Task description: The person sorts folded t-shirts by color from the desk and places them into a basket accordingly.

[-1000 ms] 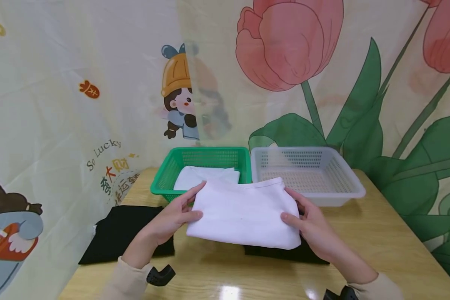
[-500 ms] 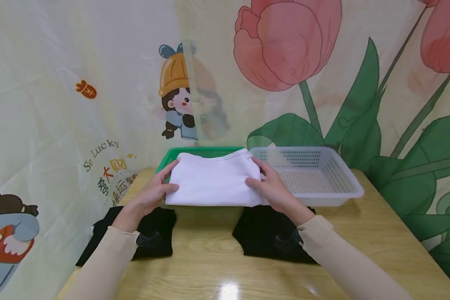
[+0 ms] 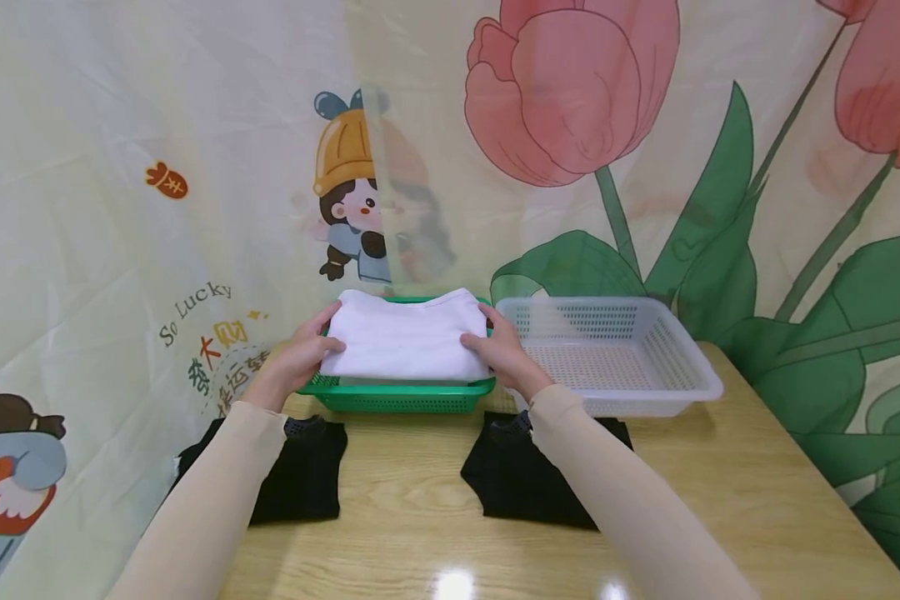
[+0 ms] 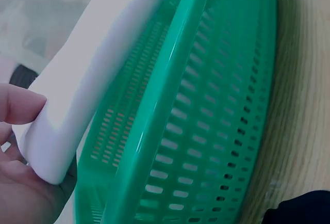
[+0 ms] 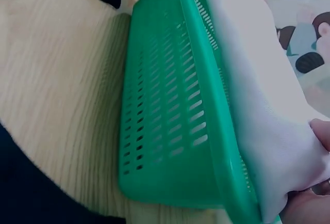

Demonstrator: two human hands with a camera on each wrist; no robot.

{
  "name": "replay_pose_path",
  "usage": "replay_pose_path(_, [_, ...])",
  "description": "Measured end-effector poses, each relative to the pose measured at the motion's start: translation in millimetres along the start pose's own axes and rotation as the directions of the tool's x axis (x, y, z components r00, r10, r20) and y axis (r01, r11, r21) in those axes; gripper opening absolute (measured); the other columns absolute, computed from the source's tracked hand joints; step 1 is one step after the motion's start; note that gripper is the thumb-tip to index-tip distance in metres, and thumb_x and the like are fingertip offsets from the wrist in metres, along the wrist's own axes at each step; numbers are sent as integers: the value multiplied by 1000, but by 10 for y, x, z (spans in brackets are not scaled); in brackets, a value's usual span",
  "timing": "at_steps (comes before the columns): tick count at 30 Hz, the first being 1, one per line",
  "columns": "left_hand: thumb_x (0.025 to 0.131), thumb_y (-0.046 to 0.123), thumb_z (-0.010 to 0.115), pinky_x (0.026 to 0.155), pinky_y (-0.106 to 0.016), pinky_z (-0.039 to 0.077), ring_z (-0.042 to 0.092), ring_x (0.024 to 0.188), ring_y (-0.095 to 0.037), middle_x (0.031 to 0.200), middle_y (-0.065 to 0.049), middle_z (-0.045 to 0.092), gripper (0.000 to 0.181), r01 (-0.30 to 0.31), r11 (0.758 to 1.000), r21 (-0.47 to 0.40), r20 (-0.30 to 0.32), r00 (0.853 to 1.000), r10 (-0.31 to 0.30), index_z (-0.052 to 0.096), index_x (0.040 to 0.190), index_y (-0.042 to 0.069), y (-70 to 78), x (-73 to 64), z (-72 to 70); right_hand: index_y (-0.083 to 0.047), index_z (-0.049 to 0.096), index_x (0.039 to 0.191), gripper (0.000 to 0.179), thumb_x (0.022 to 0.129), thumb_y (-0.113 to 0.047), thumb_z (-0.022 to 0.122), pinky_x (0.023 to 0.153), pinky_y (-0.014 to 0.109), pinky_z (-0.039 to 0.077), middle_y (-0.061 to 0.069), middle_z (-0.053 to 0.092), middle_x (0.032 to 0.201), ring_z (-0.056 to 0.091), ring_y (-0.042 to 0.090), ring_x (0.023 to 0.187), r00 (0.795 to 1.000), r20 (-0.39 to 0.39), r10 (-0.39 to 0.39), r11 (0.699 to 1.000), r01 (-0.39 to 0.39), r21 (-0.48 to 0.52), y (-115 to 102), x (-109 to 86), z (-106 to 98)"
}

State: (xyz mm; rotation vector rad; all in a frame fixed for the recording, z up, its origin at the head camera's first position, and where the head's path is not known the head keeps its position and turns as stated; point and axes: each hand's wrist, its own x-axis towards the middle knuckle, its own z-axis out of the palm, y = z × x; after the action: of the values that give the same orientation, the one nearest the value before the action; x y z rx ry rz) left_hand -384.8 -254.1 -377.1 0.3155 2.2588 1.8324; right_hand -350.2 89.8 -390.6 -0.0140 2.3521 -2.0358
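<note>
Position: a folded white cloth (image 3: pixel 405 337) is held above the green basket (image 3: pixel 401 402), over its opening. The left hand (image 3: pixel 298 354) pinches it at nine o'clock, thumb on the near face; the right hand (image 3: pixel 504 350) pinches it at three.

Clearances: the basket's near rim lies at six o'clock of the cloth. The left wrist view shows a gap between fold and rim; in the right wrist view the cloth runs close alongside the rim, and contact there cannot be determined. A white basket (image 3: pixel 630 406) stands just beside, at three o'clock. Black cloths lie between seven and eight o'clock (left black cloth (image 3: pixel 307 475)) and between four and five (right black cloth (image 3: pixel 521 483)), with bare tabletop (image 3: pixel 397 475) between them.

Markings: the wall hanging (image 3: pixel 232 92) reads "So Lucky" at nine o'clock, with Chinese characters below, the lowest partly obscured.

Changes: half a second ago the cloth hid the green basket's near rim; it has since moved toward twelve o'clock, exposing that rim. The white basket remains in place.
</note>
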Motion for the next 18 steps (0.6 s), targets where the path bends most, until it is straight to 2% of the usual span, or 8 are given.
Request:
replay_pose_path(8, [97,-16,43,130,-53,10,-5,163,-32,178,-6,-16,95,43,999,-8,-29,999,-43,0,173,22,-133,190,-76,-18,28,170,77,104,-6,66,112,55,48,15,30,171,41,37,150,1000,-8,-16,1000,16,-7,-41,171,200])
replay_pose_path(13, [97,-19,43,131,-49,5,-11,163,-30,178,-8,-15,94,57,998,5,-34,998,-57,4,173,20,-255,295,-71,-21,30,169,74,105,-3,63,110,55,49,15,26,173,42,39,149,1000,0,1,1000,-1,12,30,239,272])
replay_pose_path(18, [99,-19,44,131,-50,5,-11,163,-31,178,-9,-14,92,90,995,37,-50,995,-88,5,173,21,-325,348,-68,-19,33,168,72,105,0,62,112,54,48,16,25,174,40,39,150,1000,12,18,1000,-18,18,112,283,355])
